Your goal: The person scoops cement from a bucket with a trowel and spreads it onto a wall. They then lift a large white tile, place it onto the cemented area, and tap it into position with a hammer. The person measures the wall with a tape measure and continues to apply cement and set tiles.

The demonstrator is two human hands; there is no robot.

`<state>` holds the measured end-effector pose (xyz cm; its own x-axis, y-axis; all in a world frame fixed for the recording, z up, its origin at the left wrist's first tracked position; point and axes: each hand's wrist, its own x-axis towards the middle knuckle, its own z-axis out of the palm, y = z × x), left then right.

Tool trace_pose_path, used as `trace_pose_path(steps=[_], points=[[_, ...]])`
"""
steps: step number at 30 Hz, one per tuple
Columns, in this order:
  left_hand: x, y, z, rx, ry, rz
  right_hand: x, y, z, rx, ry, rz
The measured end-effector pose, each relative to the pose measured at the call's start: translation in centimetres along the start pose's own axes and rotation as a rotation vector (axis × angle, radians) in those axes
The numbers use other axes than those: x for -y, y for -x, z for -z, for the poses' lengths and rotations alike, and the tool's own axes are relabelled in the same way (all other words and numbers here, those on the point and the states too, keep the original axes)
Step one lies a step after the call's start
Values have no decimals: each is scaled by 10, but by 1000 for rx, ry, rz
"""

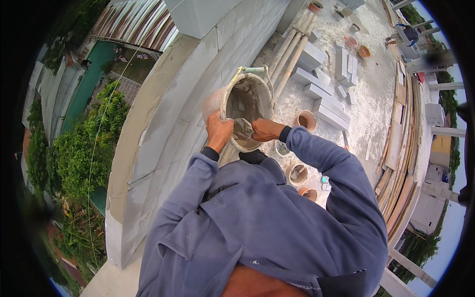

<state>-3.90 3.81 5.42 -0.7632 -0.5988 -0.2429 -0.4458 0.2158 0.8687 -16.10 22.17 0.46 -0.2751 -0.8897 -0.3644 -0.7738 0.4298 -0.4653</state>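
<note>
Here, bucket between left hand (rim-gripping), right hand.

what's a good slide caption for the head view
Both hands, left hand and right hand, grip a mortar-caked bucket beside a block wall.

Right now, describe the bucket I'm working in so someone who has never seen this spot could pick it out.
Find the long white block wall running along the roof edge. The mortar-caked bucket is tilted against its inner face, the left hand gripping its rim and the right hand reaching inside. Unlike the small orange pots on the floor, it is bigger and has a green-gripped wire handle.
</note>
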Motion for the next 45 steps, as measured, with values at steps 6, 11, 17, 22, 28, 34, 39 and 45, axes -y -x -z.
trace_pose_path(steps=[6,11,17,22,28,34,39,45], points=[[15,8,36,36,376,256,-22,49,56,45,-368,-25],[18,8,37,16,697,257,-27,53,105,100,-20,-171],[19,-3,26,-74,834,298,-22,47,158,13,-119,-75],[12,-14,23,-113,897,370,-4,29,212,-177,35,37],[12,-25,15,-131,912,401,24,-6,290,-202,-24,151],[10,-25,9,-99,915,446,23,-115,318,57,-568,110],[2,-19,7,-181,871,455,23,-142,352,170,-879,-51],[9,-19,-6,-197,831,515,3,-104,397,180,-905,-43]])
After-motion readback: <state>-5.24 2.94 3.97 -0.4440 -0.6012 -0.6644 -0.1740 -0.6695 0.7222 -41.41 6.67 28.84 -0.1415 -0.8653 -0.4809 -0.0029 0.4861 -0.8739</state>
